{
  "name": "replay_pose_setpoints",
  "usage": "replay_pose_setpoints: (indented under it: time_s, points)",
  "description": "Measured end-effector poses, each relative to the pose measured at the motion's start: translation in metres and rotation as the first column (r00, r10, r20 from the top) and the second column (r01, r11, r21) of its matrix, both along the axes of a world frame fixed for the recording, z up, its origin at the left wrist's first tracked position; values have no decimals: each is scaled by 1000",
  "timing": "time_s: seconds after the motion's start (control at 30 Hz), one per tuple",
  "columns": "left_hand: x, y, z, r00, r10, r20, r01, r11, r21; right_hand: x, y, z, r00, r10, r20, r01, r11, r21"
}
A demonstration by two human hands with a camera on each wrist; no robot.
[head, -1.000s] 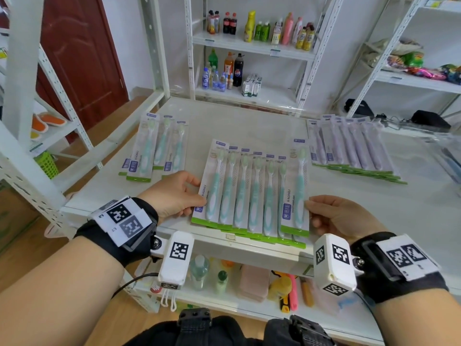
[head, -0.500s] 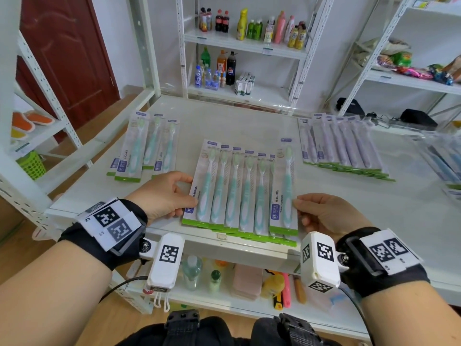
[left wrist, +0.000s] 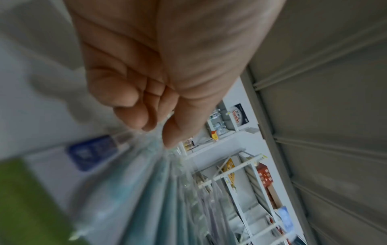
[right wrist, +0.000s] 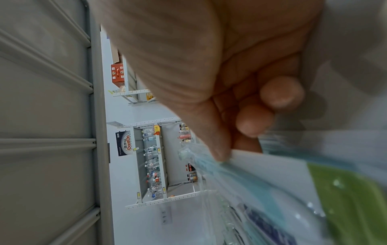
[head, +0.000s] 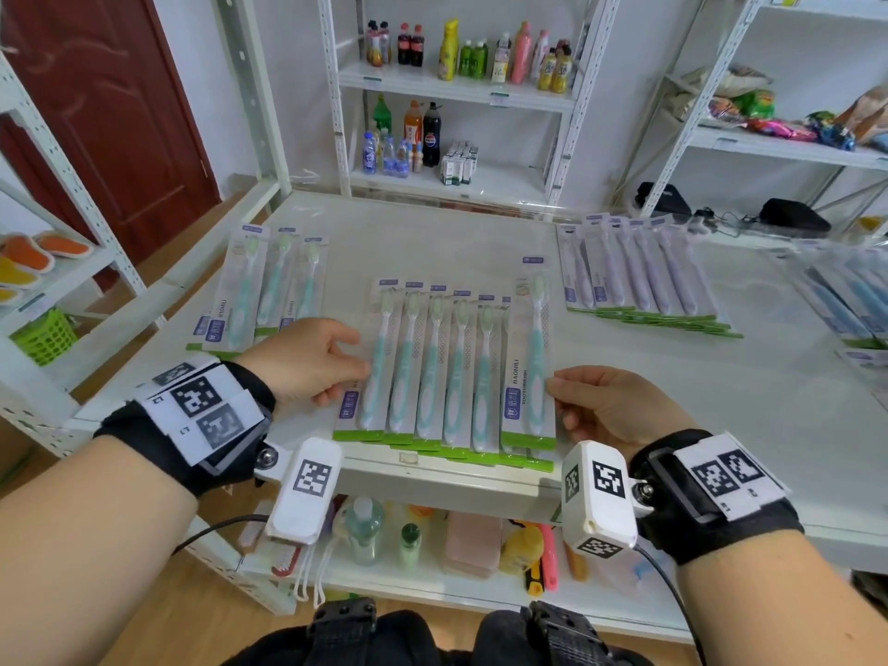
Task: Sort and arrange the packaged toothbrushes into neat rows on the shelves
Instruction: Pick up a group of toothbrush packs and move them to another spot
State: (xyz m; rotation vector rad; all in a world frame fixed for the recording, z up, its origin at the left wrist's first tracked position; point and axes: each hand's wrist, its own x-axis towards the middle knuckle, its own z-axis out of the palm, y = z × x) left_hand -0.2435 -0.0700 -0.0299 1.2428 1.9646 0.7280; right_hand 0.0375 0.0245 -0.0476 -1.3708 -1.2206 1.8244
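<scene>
A fanned row of several teal packaged toothbrushes lies near the front edge of the white shelf. My left hand pinches the row's left edge, thumb on top of the leftmost pack. My right hand pinches the rightmost pack, which sits higher than the others; the right wrist view shows the thumb on top and a finger under that pack. A smaller group of teal packs lies at the left. A row of purple packs lies at the right.
Blue packs lie at the far right edge. A lower shelf holds bottles and toiletries below the front edge. Racks with drinks stand behind, an upright post at back left, and a green basket to the left.
Both hands have drawn the teal row slightly inward and squared it; the packs overlap more tightly. The hands keep their hold at either end.
</scene>
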Motion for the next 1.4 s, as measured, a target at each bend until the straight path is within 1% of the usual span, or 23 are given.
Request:
replay_pose_setpoints:
  time_s: [0.07,0.1,0.2,0.27,0.33,0.4,0.57,0.7,0.77,0.87,0.97,1.17,1.4]
  points:
    - [13,10,11,998,-55,-42,57,998,41,1,1,0,1000,-2,-9,2,1000,-2]
    - [23,16,15,996,-86,-27,88,994,59,1,1,-1,1000,-3,-14,3,1000,-1]
    - [57,36,20,982,-170,86,163,984,78,2,2,-2,1000,2,-27,-2,1000,3]
    - [78,51,19,967,-202,156,197,979,45,2,2,-3,999,2,-37,-2,1000,4]
    - [93,64,17,956,-187,226,190,982,10,2,2,-5,999,-2,-49,2,1000,5]
    - [99,74,14,951,-141,277,150,989,-12,2,4,-6,999,-2,-54,3,1000,11]
    - [102,80,10,934,-49,354,86,992,-90,-1,7,-10,999,30,-17,-29,999,41]
    - [102,82,14,921,-5,390,73,985,-159,0,10,-13,998,14,-53,-12,999,45]
    - [101,84,16,922,7,388,68,981,-180,0,11,-16,998,-13,-56,17,997,69]
    - [100,85,17,932,6,363,78,973,-216,-2,15,-22,998,-53,-16,54,991,123]
    - [101,86,18,945,-10,328,96,964,-247,-1,19,-26,998,-31,46,23,987,158]
    - [103,90,15,974,-71,217,125,960,-249,-3,21,-31,989,1,149,-34,975,220]
    - [105,93,13,985,-100,141,133,960,-248,-5,21,-32,987,3,162,-43,969,243]
